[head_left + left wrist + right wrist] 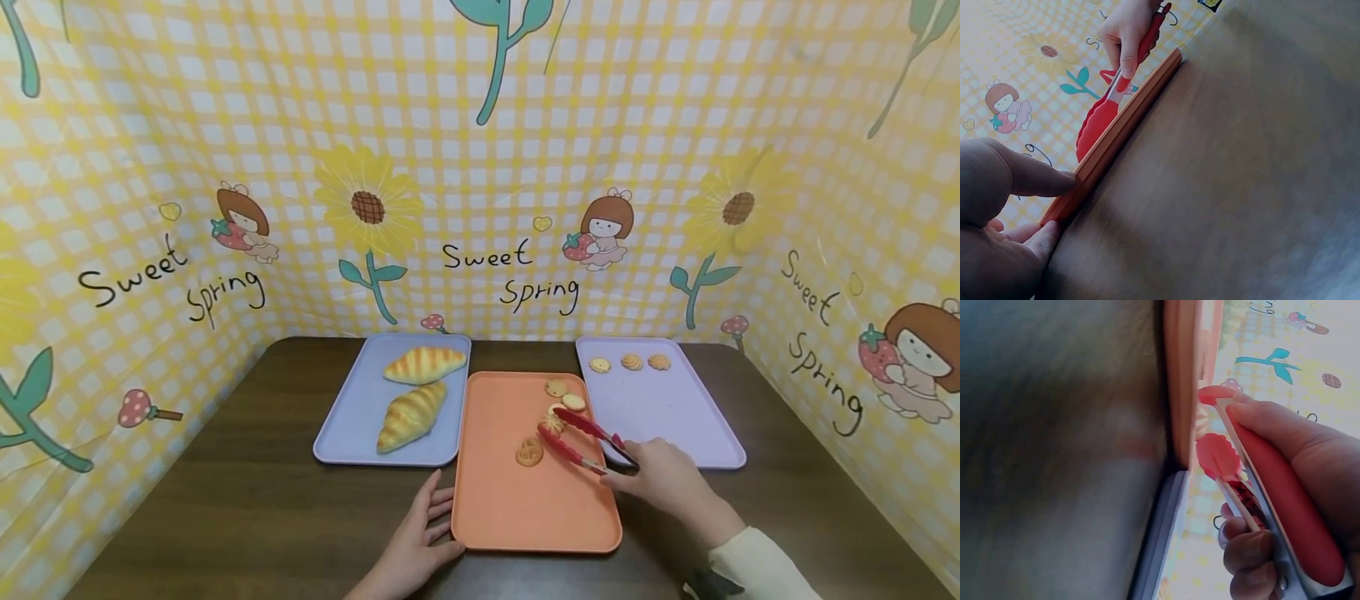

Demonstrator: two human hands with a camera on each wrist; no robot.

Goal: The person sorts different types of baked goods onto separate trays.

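My right hand (667,479) grips red-handled tongs (1285,494), its thumb along one arm and its fingers round the other. In the head view, the red tong tips lie either side of a swirl cookie (552,424) on the orange tray (525,517); whether they squeeze it, I cannot tell. A pretzel-patterned cookie (528,452) lies just left of the tips, and a few round cookies (573,402) are behind them. At the orange tray's front left corner, my left hand (416,537) touches the rim with its thumb, fingers extended beside the tray.
To the left, a blue tray (341,442) bears two croissants (412,417). On the right, a lilac tray (675,417) has three small cookies (632,362) in a row near its back edge. A yellow checked cloth (480,175) hangs round the dark wooden table (225,500).
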